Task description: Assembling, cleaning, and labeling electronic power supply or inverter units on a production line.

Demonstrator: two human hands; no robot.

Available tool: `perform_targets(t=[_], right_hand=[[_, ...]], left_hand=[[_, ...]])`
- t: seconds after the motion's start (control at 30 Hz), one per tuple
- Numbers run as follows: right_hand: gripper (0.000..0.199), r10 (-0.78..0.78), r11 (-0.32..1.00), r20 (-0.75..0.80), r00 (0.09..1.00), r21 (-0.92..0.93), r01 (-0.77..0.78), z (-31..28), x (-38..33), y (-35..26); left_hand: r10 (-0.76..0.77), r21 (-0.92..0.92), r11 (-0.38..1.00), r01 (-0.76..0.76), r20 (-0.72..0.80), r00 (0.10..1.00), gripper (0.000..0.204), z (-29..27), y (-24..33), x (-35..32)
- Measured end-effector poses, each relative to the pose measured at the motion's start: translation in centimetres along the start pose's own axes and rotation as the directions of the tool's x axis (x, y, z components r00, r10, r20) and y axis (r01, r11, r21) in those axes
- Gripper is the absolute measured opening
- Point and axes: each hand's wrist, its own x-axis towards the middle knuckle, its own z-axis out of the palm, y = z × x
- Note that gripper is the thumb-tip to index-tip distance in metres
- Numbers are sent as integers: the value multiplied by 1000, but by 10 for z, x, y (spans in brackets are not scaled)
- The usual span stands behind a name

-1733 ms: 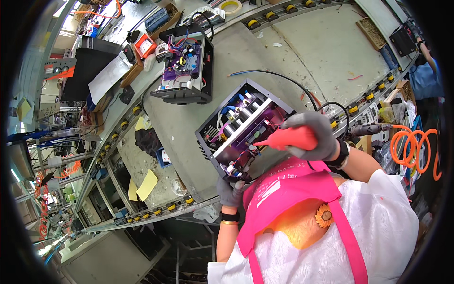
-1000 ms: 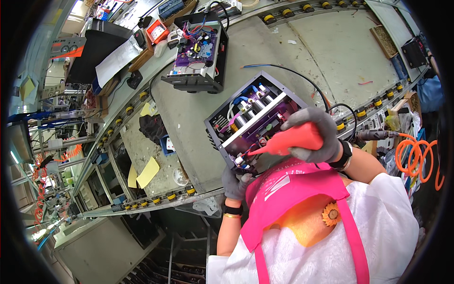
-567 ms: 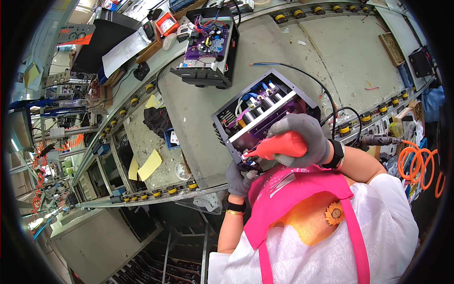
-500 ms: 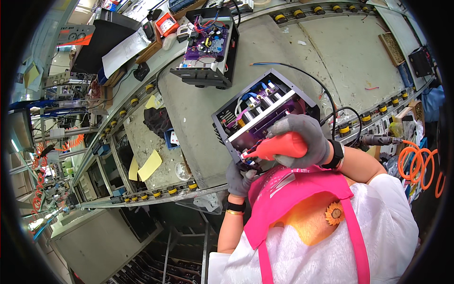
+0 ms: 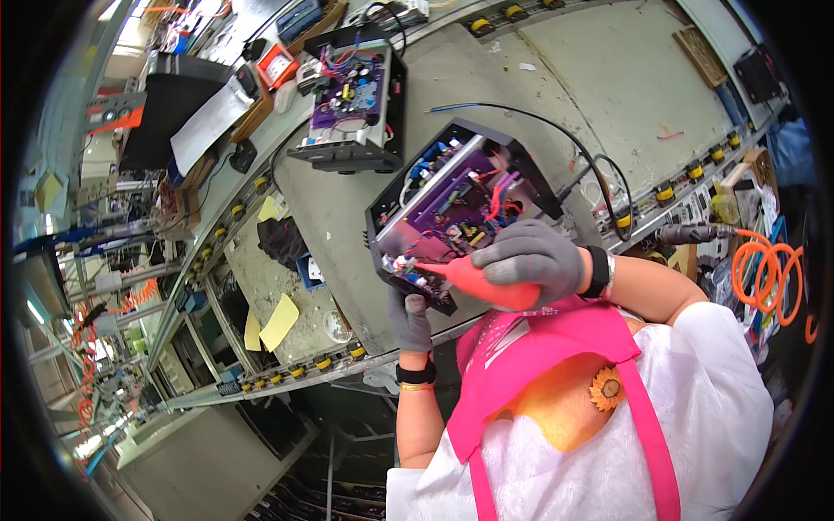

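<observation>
A red squeeze bottle (image 5: pixel 497 288) with a pointed nozzle is gripped in my gloved right hand (image 5: pixel 543 256). Its tip reaches the small connectors at the near left corner of an open electronic device (image 5: pixel 452 204), close to the front panel. Inside that black metal housing show a purple circuit board, red wires and a long silver metal bar. My gloved left hand (image 5: pixel 408 319) holds the device at its near left corner, thumb up, the other fingers partly hidden behind the panel. Whether anything flows from the nozzle I cannot make out.
A second open device (image 5: pixel 352 100) with a purple board stands farther back on the grey work surface. A black cable (image 5: pixel 556 130) loops behind the near device. Yellow paper (image 5: pixel 280 323) and a dark cloth (image 5: pixel 282 243) lie left. Rollers line the edges; an orange coiled hose (image 5: pixel 764 278) hangs right.
The near device has tipped, so more of its purple board shows. My right hand and the bottle have shifted slightly left, and the nozzle now points more leftward. The whole view has turned a little.
</observation>
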Motion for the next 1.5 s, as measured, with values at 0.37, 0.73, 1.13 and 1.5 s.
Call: perform_targets(t=[0.37,0.73,1.13,1.5], right_hand=[[45,13,998,41,999,-61,-10,21,-5,18],[49,96,993,-69,993,80,-91,7,5,9],[51,40,999,-82,996,20,-39,12,10,4],[39,-178,928,187,966,-294,228,-2,2,-3]], left_hand=[[9,141,990,-6,-21,1000,89,-3,5,11],[19,142,990,-10,-62,998,88,-7,0,12],[-1,189,982,17,-85,996,83,-11,-2,15],[-45,104,993,47,-16,999,76,-11,17,35]])
